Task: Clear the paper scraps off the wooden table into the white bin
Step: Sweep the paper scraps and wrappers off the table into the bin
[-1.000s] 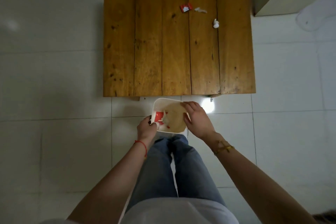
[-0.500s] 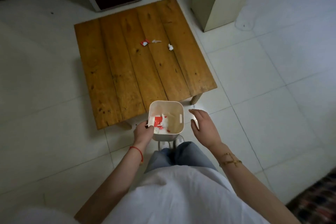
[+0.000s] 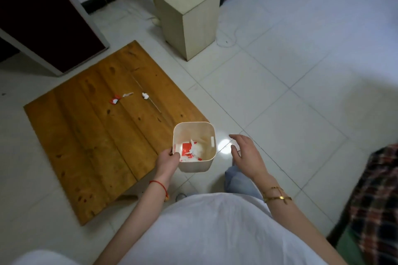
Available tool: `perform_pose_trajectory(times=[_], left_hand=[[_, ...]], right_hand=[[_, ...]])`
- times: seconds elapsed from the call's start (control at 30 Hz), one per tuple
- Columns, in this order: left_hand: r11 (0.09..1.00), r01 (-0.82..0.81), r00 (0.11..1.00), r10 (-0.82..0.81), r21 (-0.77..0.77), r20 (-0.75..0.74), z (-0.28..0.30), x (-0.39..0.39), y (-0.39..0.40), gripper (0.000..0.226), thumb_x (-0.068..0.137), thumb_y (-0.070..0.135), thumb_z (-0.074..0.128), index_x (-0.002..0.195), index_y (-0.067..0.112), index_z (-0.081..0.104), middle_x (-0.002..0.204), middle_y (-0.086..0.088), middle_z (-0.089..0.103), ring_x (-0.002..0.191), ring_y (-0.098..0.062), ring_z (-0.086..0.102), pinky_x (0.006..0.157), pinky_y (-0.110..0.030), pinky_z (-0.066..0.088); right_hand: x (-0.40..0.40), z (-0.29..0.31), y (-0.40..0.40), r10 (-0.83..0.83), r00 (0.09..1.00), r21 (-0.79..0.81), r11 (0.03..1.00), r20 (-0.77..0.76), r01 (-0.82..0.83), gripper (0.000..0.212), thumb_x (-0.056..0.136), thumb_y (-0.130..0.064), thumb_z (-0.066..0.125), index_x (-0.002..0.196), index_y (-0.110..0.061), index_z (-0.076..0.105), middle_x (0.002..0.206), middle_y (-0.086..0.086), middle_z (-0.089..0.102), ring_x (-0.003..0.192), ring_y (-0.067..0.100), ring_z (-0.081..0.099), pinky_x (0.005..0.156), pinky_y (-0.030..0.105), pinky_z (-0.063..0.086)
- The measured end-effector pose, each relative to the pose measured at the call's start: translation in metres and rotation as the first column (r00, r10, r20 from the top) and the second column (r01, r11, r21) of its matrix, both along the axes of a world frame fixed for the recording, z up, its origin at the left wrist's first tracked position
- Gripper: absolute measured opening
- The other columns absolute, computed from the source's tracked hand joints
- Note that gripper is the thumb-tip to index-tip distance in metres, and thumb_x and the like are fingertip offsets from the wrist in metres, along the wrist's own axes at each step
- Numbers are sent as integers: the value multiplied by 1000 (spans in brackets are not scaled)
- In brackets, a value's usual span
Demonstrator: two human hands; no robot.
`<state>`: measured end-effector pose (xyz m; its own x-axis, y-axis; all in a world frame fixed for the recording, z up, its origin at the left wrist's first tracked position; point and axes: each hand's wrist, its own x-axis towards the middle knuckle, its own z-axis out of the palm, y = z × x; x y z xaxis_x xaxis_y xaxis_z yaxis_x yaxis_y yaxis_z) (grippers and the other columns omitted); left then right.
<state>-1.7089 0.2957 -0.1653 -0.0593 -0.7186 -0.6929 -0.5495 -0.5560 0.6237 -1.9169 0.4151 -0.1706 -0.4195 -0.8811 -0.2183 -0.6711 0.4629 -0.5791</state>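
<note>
My left hand [image 3: 168, 159] grips the left rim of the white bin [image 3: 207, 162], holding it above the near right corner of the low wooden table [image 3: 90, 135]. Red and white paper scraps lie inside the bin. My right hand [image 3: 245, 154] hovers open just right of the bin, touching nothing. On the far part of the table lie three scraps: a red-and-white scrap [image 3: 114, 100], a thin white scrap [image 3: 127, 94] and a small crumpled white scrap [image 3: 145, 95].
A tall beige box [image 3: 189, 13] stands on the tiled floor beyond the table's far right corner. A dark cabinet [image 3: 45, 17] stands at the far left, with cables along the wall. Plaid fabric [image 3: 374, 196] lies at the right edge.
The view has risen and swung right, as I stand up. The bin has lifted with my left hand. My right hand has come off the bin and moved out to its right.
</note>
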Motion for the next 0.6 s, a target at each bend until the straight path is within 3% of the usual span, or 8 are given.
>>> perform_pose_trajectory(times=[0.2,0.37,0.43,0.53,0.6], left_hand=[[999,-4,998,2,-46,-59,9,-122,-33,25,87,8,48,104,19,63,78,11,59,72,-3,54,55,-20,41],[997,-73,994,73,11,-79,13,-214,-59,26,84,4,46,104,12,63,84,-4,64,72,-17,58,53,-21,50],[991,-126,988,129,41,-83,14,-243,-71,26,84,5,46,103,11,63,79,-3,63,71,-19,57,59,-26,50],[986,-161,983,164,40,-77,14,-273,-91,27,83,5,46,103,7,64,88,-11,65,81,-27,60,74,-36,52],[980,-196,976,197,21,-88,13,-287,-106,24,81,2,46,94,6,65,89,-15,66,80,-29,60,74,-38,51]], right_hand=[[-137,21,-29,-12,999,14,1000,-38,12,36,97,-16,45,133,-12,51,133,6,55,126,20,45,100,22,30],[-240,35,-60,3,998,-6,1000,-57,-4,36,97,-17,45,132,-12,52,133,5,55,127,19,44,103,25,32],[-270,38,-79,21,998,-19,1000,-62,-22,36,97,-17,44,132,-12,52,133,5,55,128,19,44,102,24,31],[-304,38,-112,65,996,-27,997,-60,-67,35,97,-16,45,132,-11,52,133,6,55,127,21,44,103,25,32],[-321,37,-137,98,994,-34,994,-57,-100,35,97,-16,45,131,-10,53,132,7,56,127,21,45,102,24,31]])
